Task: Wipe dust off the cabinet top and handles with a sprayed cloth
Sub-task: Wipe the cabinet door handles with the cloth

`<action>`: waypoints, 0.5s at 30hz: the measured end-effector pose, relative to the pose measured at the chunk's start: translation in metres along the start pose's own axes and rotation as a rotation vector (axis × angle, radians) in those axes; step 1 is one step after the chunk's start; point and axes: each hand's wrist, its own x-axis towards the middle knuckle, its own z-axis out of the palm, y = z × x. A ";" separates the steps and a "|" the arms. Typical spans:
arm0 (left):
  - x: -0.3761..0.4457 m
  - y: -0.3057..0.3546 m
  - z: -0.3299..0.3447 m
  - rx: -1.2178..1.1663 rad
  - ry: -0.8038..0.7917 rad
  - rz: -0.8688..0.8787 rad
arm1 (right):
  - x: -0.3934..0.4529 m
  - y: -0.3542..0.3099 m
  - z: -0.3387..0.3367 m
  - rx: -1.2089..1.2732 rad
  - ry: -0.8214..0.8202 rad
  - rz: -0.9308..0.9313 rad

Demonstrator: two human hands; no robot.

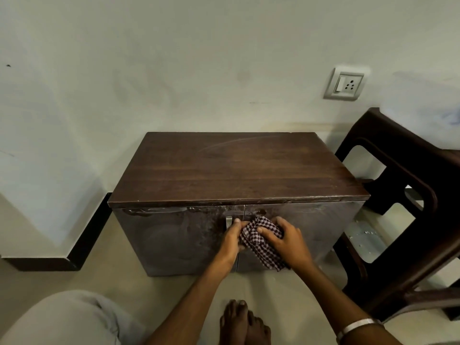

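A low dark wooden cabinet [239, 168] stands against the wall, its flat top bare and its two doors facing me. A checked maroon-and-white cloth [258, 241] is bunched against the doors where they meet. My left hand [232, 239] grips the cloth's left edge, just beside the metal handle [228, 223] of the left door. My right hand [286, 241] presses on the cloth from the right. The right door's handle is hidden under the cloth and hands.
A dark plastic chair [408, 207] stands close to the cabinet's right side. A wall socket [344, 86] sits above it. My knee [69, 317] and bare foot [242, 324] rest on the tiled floor in front. A black skirting [82, 235] runs along the left wall.
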 end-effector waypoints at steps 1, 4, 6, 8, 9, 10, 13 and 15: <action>0.001 -0.001 0.000 0.008 -0.005 0.008 | -0.002 0.004 0.002 -0.023 -0.035 0.013; 0.000 -0.003 -0.001 0.030 -0.018 0.031 | -0.005 0.008 0.004 -0.062 -0.091 0.027; -0.001 -0.002 -0.001 0.026 -0.016 0.042 | 0.000 0.003 0.002 -0.035 -0.061 0.006; 0.001 -0.002 -0.001 0.020 -0.012 0.040 | 0.005 -0.005 -0.002 0.008 -0.026 -0.015; 0.002 -0.002 0.000 0.018 -0.013 0.040 | 0.007 -0.008 -0.004 0.020 -0.021 -0.019; 0.002 -0.002 0.000 0.016 -0.016 0.043 | 0.008 -0.009 -0.004 0.032 -0.022 -0.018; 0.003 -0.005 0.000 0.032 -0.018 0.058 | 0.005 -0.002 -0.002 0.046 -0.037 0.005; 0.004 -0.007 -0.001 0.040 -0.016 0.061 | 0.001 0.006 0.005 0.003 -0.063 0.019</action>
